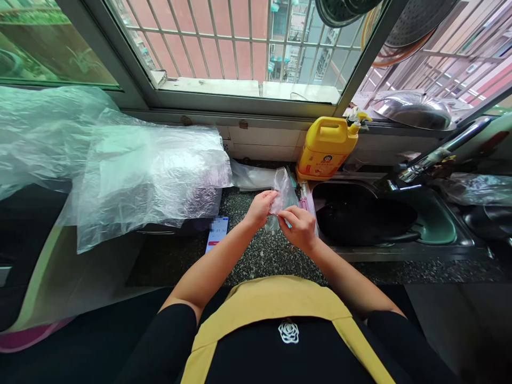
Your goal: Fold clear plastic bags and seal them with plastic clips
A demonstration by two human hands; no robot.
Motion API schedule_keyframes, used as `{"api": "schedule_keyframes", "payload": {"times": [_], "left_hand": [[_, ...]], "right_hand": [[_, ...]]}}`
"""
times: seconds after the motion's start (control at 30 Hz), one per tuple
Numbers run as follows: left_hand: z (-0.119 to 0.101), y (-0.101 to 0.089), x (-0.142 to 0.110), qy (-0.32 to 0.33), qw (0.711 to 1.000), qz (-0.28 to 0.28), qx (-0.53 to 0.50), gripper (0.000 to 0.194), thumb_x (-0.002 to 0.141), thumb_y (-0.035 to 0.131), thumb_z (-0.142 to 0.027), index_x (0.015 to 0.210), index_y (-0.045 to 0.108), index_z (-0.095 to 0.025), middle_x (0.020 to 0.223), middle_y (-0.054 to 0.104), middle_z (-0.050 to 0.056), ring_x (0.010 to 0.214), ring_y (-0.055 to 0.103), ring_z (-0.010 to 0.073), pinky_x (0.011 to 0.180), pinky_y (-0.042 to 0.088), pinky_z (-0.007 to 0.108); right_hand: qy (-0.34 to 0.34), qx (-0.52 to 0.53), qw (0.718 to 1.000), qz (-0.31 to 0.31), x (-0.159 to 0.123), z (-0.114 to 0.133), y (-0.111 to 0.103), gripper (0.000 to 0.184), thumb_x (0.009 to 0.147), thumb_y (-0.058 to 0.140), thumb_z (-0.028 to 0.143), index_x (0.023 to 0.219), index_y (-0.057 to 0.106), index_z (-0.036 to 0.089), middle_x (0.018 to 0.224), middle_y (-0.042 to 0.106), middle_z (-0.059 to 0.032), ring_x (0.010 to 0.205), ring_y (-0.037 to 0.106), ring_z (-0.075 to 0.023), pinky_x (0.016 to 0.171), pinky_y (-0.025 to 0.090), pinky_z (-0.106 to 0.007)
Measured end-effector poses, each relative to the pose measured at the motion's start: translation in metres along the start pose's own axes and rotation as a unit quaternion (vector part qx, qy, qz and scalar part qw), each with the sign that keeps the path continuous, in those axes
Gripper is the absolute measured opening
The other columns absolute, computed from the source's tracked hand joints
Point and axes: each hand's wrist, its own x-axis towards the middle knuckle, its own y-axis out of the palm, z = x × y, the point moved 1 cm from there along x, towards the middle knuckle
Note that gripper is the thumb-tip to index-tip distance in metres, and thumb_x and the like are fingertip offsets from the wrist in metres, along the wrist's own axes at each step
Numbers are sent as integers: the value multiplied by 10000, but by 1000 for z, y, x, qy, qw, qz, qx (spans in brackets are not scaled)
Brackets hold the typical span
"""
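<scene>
- The small clear plastic bag (285,186) is held above the worktop (272,258), between the hands and left of the sink (442,226); its loose part spreads toward the far side.
- The left hand (260,209) has its fingers closed on the near left part of the bag, thumb and fingertips together in a pinch.
- The right hand (302,226) grips the bag's near edge between thumb and forefinger, the other fingers curled in; the two sets of fingertips are close together.
- Both forearms reach forward from the near side and angle inward, elbows bent and apart, with the hands raised a little over the stone surface.
- Just beyond the bag lies a whitish plastic bundle (254,177), near the wall.
- Just right of the bag, a pink-marked item (304,200) lies along the sink's left rim, and a yellow jug (325,152) stands at the far side by that corner.
- On the left, a phone (217,233) lies near the left forearm, and large plastic sheeting (156,170) covers the area beyond it.
- A dark pan (366,220) sits in the sink, under the faucet (430,160).
- Bare speckled surface extends from beneath the hands to the near edge.
</scene>
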Motion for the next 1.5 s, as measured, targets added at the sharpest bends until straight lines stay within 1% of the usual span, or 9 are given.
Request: {"api": "schedule_keyframes", "payload": {"times": [0.23, 0.5, 0.73, 0.93, 1.07, 1.2, 1.3, 1.43, 1.5], "left_hand": [[-5, -5, -5, -22, 999, 36, 6, 392, 719, 608, -527, 696, 615, -136, 602, 591, 2, 537, 531, 99, 520, 402, 220], [-14, -10, -12, 78, 986, 87, 119, 226, 618, 708, -287, 775, 666, -130, 715, 674, 19, 671, 581, 116, 683, 470, 248], [-30, -20, -21, 111, 972, 82, 191, 132, 702, 597, -225, 766, 679, -144, 664, 670, 15, 620, 590, 114, 653, 499, 254], [-45, -26, -34, 143, 947, 142, 252, 101, 726, 601, -224, 744, 675, -158, 643, 647, 14, 600, 566, 102, 620, 480, 239], [-54, -33, -37, 162, 936, 153, 272, 101, 731, 587, -205, 739, 682, -169, 620, 635, 11, 579, 549, 98, 591, 467, 229], [-57, -42, -37, 179, 941, 114, 265, 126, 737, 565, -194, 759, 687, -173, 604, 625, 11, 568, 552, 100, 588, 471, 231], [-56, -42, -36, 193, 935, 111, 275, 137, 742, 556, -194, 769, 687, -167, 602, 620, 10, 561, 543, 98, 581, 460, 231], [-59, -33, -38, 215, 913, 153, 310, 131, 754, 561, -205, 778, 685, -170, 632, 639, 14, 569, 542, 99, 585, 445, 234], [-61, -28, -40, 217, 908, 170, 316, 126, 760, 573, -221, 797, 681, -167, 641, 640, 15, 579, 548, 101, 598, 446, 237]], "right_hand": [[14, -6, 1000, 18, 5, 1, 6, 197, 857, 519, 204, 708, 649, 204, 632, 638, -28, 569, 550, -129, 549, 366, -266], [41, -5, 998, 46, 9, 3, 12, 199, 875, 502, 219, 754, 659, 200, 675, 657, -47, 630, 591, -151, 578, 375, -285], [-24, 52, 998, 32, 38, -27, -31, 158, 815, 568, 182, 938, 652, 236, 830, 663, -36, 748, 603, -156, 680, 474, -289], [-39, 44, 977, 204, 83, -72, -53, 242, 699, 714, 249, 931, 652, 274, 1219, 573, -56, 1125, 493, -277, 934, 402, -466], [-80, 92, 949, 291, 93, -81, -50, 56, 750, 670, 260, 709, 637, 240, 982, 668, -30, 971, 549, -221, 850, 421, -399], [-74, 132, 942, 300, 91, -81, -54, 131, 786, 631, 276, 669, 604, 224, 723, 646, -22, 787, 544, -183, 755, 444, -341], [-65, 137, 946, 288, 91, -72, -59, 136, 736, 693, 321, 801, 627, 222, 850, 665, -46, 857, 560, -203, 791, 454, -357], [-61, 152, 945, 284, 94, -52, -55, 512, 649, 769, 365, 1106, 586, 225, 1084, 649, -79, 995, 562, -230, 843, 448, -380], [-68, 160, 937, 302, 94, -43, -49, 357, 694, 734, 337, 1012, 625, 220, 944, 681, -50, 884, 585, -199, 785, 449, -347]]}}
